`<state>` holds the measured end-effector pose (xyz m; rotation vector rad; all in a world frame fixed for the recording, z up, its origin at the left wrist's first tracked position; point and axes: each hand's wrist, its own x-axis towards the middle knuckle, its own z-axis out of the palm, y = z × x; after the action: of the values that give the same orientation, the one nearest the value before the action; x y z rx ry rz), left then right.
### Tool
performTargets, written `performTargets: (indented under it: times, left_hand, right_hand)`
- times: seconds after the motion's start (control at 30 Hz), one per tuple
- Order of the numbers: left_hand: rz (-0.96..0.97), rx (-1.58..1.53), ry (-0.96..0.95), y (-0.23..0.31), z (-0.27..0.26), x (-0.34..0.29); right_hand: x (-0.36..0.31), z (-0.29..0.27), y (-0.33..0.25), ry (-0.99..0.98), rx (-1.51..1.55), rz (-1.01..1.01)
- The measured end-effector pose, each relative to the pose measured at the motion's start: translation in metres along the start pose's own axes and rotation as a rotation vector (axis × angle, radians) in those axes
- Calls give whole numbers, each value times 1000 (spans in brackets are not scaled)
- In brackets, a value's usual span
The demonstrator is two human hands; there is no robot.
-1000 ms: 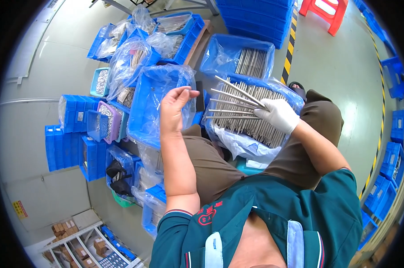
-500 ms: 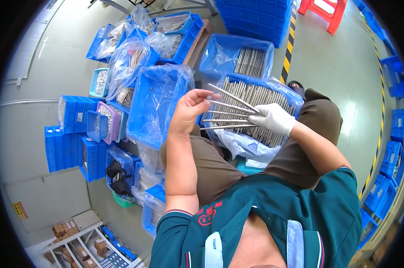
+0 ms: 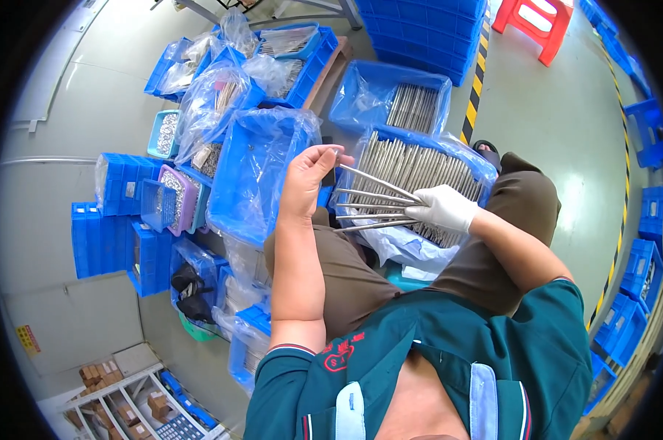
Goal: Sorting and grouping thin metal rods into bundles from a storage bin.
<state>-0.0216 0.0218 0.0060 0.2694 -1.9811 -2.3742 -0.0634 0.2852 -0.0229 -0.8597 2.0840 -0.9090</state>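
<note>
My right hand, in a white glove, is closed round one end of several thin metal rods. The rods fan out to the left, their free ends apart from one another. My bare left hand is raised just beyond the tip of the uppermost rod. Its thumb and fingertips are pinched together; whatever is between them is too small to name. Under the rods stands a blue crate lined with plastic film, filled with rows of similar metal rods.
Behind it, another lined blue crate holds more rods. A film-lined blue crate stands left of my left hand. Farther left are stacked blue crates and a purple basket of small metal parts. A red stool stands far right.
My left fingers have closed into a pinch beside the top rod's tip. The fanned rods have dropped slightly and drawn closer together in my right hand.
</note>
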Motion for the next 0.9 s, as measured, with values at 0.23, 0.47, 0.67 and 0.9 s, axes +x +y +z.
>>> performTargets:
  times: [0.23,0.47,0.67,0.9]
  left_hand:
    - [-62,30,-81,-6,-9,2]
    - [-81,-17,-205,-5,2,1]
    - [-109,47,-135,-27,-7,5]
    - [-45,-310,343,-34,-54,27]
  right_hand:
    - [3,-3,-2,-32,30,24]
    - [-2,-10,-6,-136,162,92]
    - [2,-3,1,-112,86,87]
    - [27,-7,26,-116,1116,358]
